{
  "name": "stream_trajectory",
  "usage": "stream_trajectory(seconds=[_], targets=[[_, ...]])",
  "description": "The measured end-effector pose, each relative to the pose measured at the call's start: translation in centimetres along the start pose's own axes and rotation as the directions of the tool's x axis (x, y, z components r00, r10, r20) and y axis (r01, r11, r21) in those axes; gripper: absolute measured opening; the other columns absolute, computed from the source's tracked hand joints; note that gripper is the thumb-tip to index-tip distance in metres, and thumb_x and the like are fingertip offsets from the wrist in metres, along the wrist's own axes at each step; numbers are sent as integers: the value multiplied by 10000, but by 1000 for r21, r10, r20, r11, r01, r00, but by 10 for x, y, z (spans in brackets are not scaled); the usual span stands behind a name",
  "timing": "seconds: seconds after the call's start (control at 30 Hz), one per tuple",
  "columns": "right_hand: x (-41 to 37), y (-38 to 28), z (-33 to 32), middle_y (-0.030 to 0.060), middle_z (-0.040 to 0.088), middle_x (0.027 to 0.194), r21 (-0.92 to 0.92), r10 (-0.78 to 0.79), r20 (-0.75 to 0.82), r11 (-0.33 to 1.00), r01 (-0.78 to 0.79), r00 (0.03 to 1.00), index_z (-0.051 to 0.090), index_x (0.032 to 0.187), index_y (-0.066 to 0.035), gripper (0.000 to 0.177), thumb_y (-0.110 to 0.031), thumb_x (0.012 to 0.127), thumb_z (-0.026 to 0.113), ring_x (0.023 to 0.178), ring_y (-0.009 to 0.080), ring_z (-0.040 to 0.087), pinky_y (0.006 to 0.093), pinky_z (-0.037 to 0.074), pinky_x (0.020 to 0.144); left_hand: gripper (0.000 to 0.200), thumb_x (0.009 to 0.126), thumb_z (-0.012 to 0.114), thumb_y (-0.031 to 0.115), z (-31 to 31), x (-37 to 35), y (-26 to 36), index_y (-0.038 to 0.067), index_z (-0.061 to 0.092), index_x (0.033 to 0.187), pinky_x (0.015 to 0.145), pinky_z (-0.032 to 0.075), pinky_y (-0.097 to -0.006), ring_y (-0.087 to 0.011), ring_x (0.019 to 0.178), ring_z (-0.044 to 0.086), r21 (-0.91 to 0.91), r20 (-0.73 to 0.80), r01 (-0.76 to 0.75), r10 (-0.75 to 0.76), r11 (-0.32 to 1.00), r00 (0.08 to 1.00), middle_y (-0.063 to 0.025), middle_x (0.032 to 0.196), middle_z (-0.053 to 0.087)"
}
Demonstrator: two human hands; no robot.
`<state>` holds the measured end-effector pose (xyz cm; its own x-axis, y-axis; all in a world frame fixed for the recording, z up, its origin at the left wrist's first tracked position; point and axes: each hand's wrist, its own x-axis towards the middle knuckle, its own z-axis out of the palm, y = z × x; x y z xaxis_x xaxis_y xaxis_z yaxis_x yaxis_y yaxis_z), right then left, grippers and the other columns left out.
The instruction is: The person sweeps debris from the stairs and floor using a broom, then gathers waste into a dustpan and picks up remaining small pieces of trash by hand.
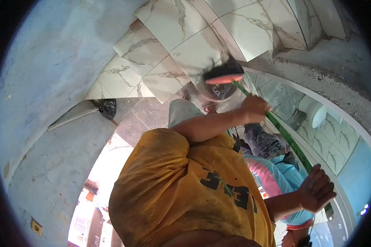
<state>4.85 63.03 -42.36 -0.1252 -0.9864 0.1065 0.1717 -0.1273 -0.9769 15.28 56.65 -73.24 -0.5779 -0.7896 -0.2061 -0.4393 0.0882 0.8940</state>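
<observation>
My left hand [256, 108] is closed round the green handle of a broom [290, 142], near the broom's head. Further along the handle, at the right, my right hand [317, 189] has its fingers curled about the upper part. The broom's pinkish-red head [224, 79], with dark bristles blurred by motion, is over the edge of the marble-patterned tiled steps [189, 47]. Below the head, a round container [216, 98] with dark contents is partly hidden.
Another person in a light blue and pink shirt [272, 173] is beside me at the right. A black bag [108, 108] lies by the left wall. A pale curved edge [338, 103] and a white round fixture [313, 112] show at the right.
</observation>
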Motion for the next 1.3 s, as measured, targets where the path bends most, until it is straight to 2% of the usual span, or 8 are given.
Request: stream_trajectory(seconds=[0.13, 0.3, 0.4, 0.5, 0.6, 0.8, 1.17, 1.3], targets=[[-24, -38, -9, -37, 331, 533, -111, -91, -26, 990, 88, 995, 326, 559, -213, 473, -381, 990, 425, 507, 156, 366, 392, 379, 700, 281, 862, 590, 318, -5, -14, 29, 63, 681, 786, 783, 476, -497, -347, 797, 663, -14, -13, -151, 151, 988, 989, -155, 770, 670], [-11, -59, -7, 91, 593, 757, -2, -164, 439, 983, 184, 883, 534, 672, -126, 525, -533, 988, 427, 688, 200, 574, 401, 478, 741, 302, 889, 588, 365, -97, -47, 43, 93, 693, 805, 886, 410, -578, -292, 887, 670, 263, 6, -182, 188, 947, 982, -115, 885, 696], [-23, -18, -49, 47, 493, 715, 123, -211, 244, 975, 185, 947, 482, 692, -146, 447, -504, 959, 462, 697, 202, 471, 389, 405, 706, 348, 841, 641, 437, -138, -47, 4, 99, 699, 899, 976, 362, -571, -274, 1010, 630, 423, -370, -33, 206, 905, 906, -95, 947, 672], [-14, 87, -27, 178, 547, 1054, -314, 87, 12, 946, -79, 996, 523, 1032, -28, 400, -419, 981, 454, 1020, 304, 513, 383, 443, 884, 346, 814, 668, 460, -200, -20, -57, 126, 701, 900, 958, 397, -579, -288, 1037, 620, 487, -626, 221, 162, 845, 763, -69, 991, 667], [40, 180, 41, 232, 630, 1133, -340, 59, 246, 940, 29, 967, 613, 1108, 36, 429, -347, 1003, 453, 1155, 373, 578, 423, 455, 1002, 264, 838, 672, 392, -245, 14, -139, 136, 699, 892, 948, 402, -607, -290, 1079, 605, 481, -761, 392, 151, 784, 631, -55, 1048, 667], [101, 248, 70, 126, 588, 781, 36, -244, 430, 967, 253, 869, 541, 753, 27, 460, -346, 1004, 441, 784, 277, 578, 449, 456, 941, 355, 887, 601, 408, -241, 57, -209, 73, 697, 820, 851, 492, -459, -336, 933, 635, 502, -656, 438, -1, 746, 755, -126, 915, 673], [11, 17, -5, -11, 276, 468, -196, -63, 109, 977, 84, 992, 287, 541, -180, 553, -422, 1037, 336, 496, 170, 331, 437, 356, 680, 271, 848, 592, 289, -40, 1, -4, 59, 725, 902, 805, 522, -485, -367, 918, 667, 62, 108, 50, -57, 997, 992, -170, 921, 697], [-53, -25, -70, -6, 311, 514, -347, -19, 42, 937, 33, 999, 322, 584, -190, 513, -458, 1020, 346, 559, 184, 377, 440, 363, 713, 204, 767, 608, 207, -1, -7, 12, 21, 692, 755, 719, 541, -482, -386, 803, 689, 34, 83, -100, 97, 994, 992, -192, 785, 691]])
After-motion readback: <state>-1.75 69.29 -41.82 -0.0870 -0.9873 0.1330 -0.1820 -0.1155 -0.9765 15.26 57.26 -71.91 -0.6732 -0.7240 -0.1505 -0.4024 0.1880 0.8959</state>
